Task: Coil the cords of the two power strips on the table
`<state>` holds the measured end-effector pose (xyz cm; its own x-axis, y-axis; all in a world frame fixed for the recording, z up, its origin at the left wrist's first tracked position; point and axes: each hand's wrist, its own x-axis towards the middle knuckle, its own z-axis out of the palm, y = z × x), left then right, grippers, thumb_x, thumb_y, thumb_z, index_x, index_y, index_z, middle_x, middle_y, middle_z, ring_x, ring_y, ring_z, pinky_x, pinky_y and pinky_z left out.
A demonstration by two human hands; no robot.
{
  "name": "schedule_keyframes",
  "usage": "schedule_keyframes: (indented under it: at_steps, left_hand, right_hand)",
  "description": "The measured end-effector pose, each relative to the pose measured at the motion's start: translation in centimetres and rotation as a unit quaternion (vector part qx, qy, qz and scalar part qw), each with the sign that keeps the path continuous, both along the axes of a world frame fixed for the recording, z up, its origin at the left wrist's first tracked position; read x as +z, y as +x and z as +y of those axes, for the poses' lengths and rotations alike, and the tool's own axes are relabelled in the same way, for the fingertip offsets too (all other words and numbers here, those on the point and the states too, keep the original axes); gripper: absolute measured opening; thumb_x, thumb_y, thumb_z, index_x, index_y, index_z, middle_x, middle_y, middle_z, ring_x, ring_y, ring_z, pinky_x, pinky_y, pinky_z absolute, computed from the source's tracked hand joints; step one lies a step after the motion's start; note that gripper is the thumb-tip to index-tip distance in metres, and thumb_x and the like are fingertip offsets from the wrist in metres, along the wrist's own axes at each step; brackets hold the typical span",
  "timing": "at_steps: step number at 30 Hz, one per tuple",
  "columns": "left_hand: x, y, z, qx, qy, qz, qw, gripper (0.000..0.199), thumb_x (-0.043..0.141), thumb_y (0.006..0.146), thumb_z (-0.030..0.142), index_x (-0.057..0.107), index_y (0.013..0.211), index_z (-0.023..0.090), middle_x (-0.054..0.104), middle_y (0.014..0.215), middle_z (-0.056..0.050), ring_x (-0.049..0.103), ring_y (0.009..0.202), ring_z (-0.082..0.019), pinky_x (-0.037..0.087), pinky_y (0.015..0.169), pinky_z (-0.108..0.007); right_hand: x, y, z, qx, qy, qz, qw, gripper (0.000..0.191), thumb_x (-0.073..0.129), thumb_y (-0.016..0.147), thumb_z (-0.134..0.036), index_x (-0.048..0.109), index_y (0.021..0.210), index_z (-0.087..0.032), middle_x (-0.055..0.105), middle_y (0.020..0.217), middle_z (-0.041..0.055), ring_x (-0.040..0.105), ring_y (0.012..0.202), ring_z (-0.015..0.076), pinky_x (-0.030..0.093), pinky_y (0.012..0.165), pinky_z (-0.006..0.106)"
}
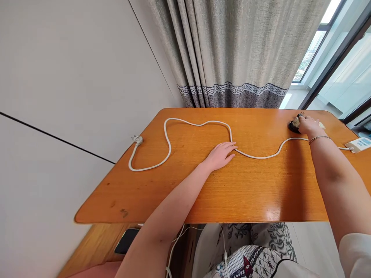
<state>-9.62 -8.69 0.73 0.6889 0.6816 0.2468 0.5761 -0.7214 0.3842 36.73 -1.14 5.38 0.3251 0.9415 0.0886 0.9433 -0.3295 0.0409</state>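
A white power cord (198, 124) winds across the wooden table, with a three-pin plug (138, 140) at its left end and a white power strip (359, 144) at its right. My left hand (222, 155) lies flat mid-table, fingers stretched out, its fingertips touching the cord. Toward the far right corner, my right hand (309, 126) reaches over a small black bundle (293, 126), which looks like coiled cord with a beige piece on it. The right fingers are closed over the bundle and partly hide it. A pale flat piece (321, 125) shows just beyond that hand.
The wooden table (255, 189) has rounded corners and meets a white wall panel (58, 96) on the left. A grey curtain (240, 50) hangs behind it, beside a glass door at right. Below the front edge are a dark phone-like object (126, 241) and thin white cables (174, 247).
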Motion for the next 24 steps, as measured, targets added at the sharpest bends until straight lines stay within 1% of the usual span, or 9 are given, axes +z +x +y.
schedule_keyframes:
  at_steps: [2, 4, 6, 9, 11, 14, 17, 20, 24]
  left_hand:
    - [0.1, 0.0, 0.0, -0.001, 0.001, -0.008, 1.0, 0.038, 0.05, 0.099, 0.029, 0.062, 0.133, 0.02, 0.057, 0.151, -0.012, 0.053, 0.141, -0.026, 0.038, 0.121, -0.052]
    - [0.1, 0.1, 0.0, 0.0, 0.002, -0.019, 1.0, 0.037, 0.051, 0.099, 0.029, 0.063, 0.133, 0.02, 0.058, 0.15, -0.012, 0.054, 0.139, -0.026, 0.04, 0.12, -0.052]
    - [0.2, 0.2, -0.1, 0.002, 0.002, -0.03, 1.0, 0.037, 0.051, 0.099, 0.028, 0.063, 0.132, 0.019, 0.058, 0.149, -0.012, 0.055, 0.138, -0.027, 0.041, 0.118, -0.051]
    - [0.3, 0.3, -0.2, 0.005, 0.002, -0.057, 0.998, 0.038, 0.05, 0.099, 0.028, 0.062, 0.133, 0.017, 0.059, 0.148, -0.014, 0.056, 0.138, -0.026, 0.043, 0.118, -0.049]
    - [0.6, 0.4, -0.5, 0.006, -0.001, -0.083, 0.997, 0.037, 0.05, 0.099, 0.028, 0.061, 0.133, 0.018, 0.06, 0.147, -0.013, 0.056, 0.137, -0.026, 0.043, 0.118, -0.048]
    - [1.0, 0.5, -1.1, 0.009, -0.027, -0.119, 0.993, 0.036, 0.051, 0.099, 0.027, 0.061, 0.133, 0.02, 0.065, 0.139, -0.012, 0.063, 0.129, -0.025, 0.048, 0.114, -0.046]
    - [1.0, 0.8, -1.8, 0.003, -0.087, -0.154, 0.984, 0.046, 0.053, 0.098, 0.029, 0.051, 0.144, 0.023, 0.066, 0.137, -0.012, 0.07, 0.114, -0.023, 0.058, 0.097, -0.041]
    - [0.6, 1.1, -2.0, -0.013, -0.103, -0.204, 0.974, 0.071, 0.057, 0.097, 0.034, 0.025, 0.16, 0.027, 0.049, 0.156, -0.017, 0.07, 0.116, -0.025, 0.061, 0.089, -0.039]
    - [0.4, 0.6, -1.4, -0.001, -0.037, -0.268, 0.963, 0.093, 0.063, 0.094, 0.042, 0.001, 0.164, 0.033, 0.011, 0.172, -0.021, 0.053, 0.14, -0.032, 0.052, 0.108, -0.048]
  right_hand:
    - [0.6, -0.6, 0.1, -0.022, -0.04, 0.015, 0.999, 0.053, 0.06, 0.084, -0.016, 0.057, 0.135, -0.005, 0.052, 0.136, 0.0318, 0.053, 0.123, 0.0402, 0.036, 0.105, 0.058]
    - [1.1, -1.6, -0.1, -0.014, -0.031, 0.035, 0.999, 0.057, 0.063, 0.085, -0.02, 0.054, 0.138, -0.002, 0.047, 0.139, 0.0329, 0.055, 0.119, 0.038, 0.041, 0.102, 0.05]
    - [1.6, -2.9, -0.5, 0.012, 0.006, 0.055, 0.998, 0.062, 0.064, 0.086, -0.023, 0.049, 0.143, -0.002, 0.043, 0.143, 0.0312, 0.055, 0.121, 0.0353, 0.043, 0.103, 0.044]
    - [2.5, -6.0, -1.1, 0.08, 0.104, 0.097, 0.987, 0.064, 0.068, 0.085, -0.025, 0.049, 0.143, -0.006, 0.047, 0.142, 0.0258, 0.05, 0.131, 0.0326, 0.041, 0.111, 0.04]
    - [3.4, -8.6, -1.7, 0.147, 0.179, 0.155, 0.96, 0.07, 0.074, 0.08, -0.029, 0.049, 0.142, -0.01, 0.051, 0.138, 0.0218, 0.047, 0.135, 0.0316, 0.042, 0.113, 0.041]
    - [5.0, -13.2, -3.0, 0.265, 0.28, 0.253, 0.887, 0.071, 0.071, 0.085, -0.041, 0.04, 0.146, -0.023, 0.046, 0.146, 0.0154, 0.053, 0.129, 0.0272, 0.053, 0.102, 0.043]
    - [6.6, -17.3, -5.4, 0.349, 0.339, 0.293, 0.824, 0.075, 0.069, 0.086, -0.052, 0.033, 0.149, -0.035, 0.05, 0.142, 0.0103, 0.054, 0.127, 0.0278, 0.057, 0.097, 0.047]
    - [7.5, -19.8, -8.3, 0.396, 0.339, 0.298, 0.8, 0.076, 0.071, 0.083, -0.061, 0.035, 0.147, -0.039, 0.052, 0.137, 0.0085, 0.056, 0.125, 0.0292, 0.058, 0.097, 0.05]
    - [7.8, -19.8, -11.5, 0.401, 0.348, 0.274, 0.802, 0.073, 0.074, 0.081, -0.061, 0.044, 0.142, -0.037, 0.049, 0.133, 0.009, 0.054, 0.127, 0.0309, 0.059, 0.096, 0.049]
